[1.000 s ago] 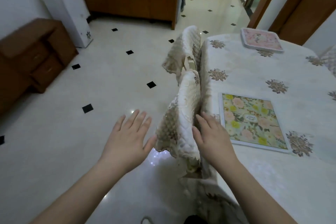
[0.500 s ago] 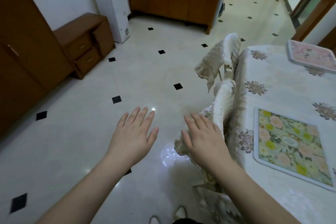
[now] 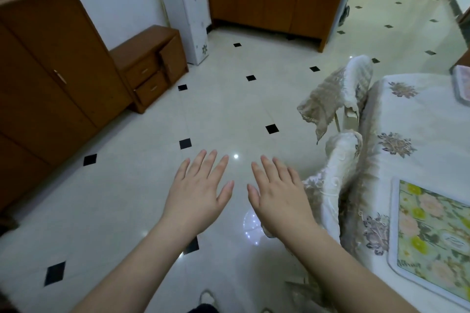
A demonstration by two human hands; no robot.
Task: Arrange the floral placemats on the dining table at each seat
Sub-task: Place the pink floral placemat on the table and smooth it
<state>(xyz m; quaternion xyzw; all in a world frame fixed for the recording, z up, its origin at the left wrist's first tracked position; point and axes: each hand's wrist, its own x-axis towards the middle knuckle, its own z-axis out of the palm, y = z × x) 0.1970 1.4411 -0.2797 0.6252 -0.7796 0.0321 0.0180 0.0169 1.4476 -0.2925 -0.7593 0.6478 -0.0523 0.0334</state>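
I see one floral placemat (image 3: 432, 244), green with yellow and pink blooms, lying flat on the table (image 3: 427, 119) at the right edge of my view, near the table's left side. A second, pinkish placemat (image 3: 463, 82) shows only as a sliver at the far right, farther along the table. The table wears a pale cloth with brown flower motifs. Just left of it stand two chairs (image 3: 340, 99) draped in cream lace covers. My left hand (image 3: 201, 195) and right hand (image 3: 277, 195) hover side by side over the tiled floor (image 3: 229, 109), palms down, fingers spread, both empty. The right hand is beside the nearer chair cover, apart from it. Wooden cabinets (image 3: 50, 71) line the left wall.
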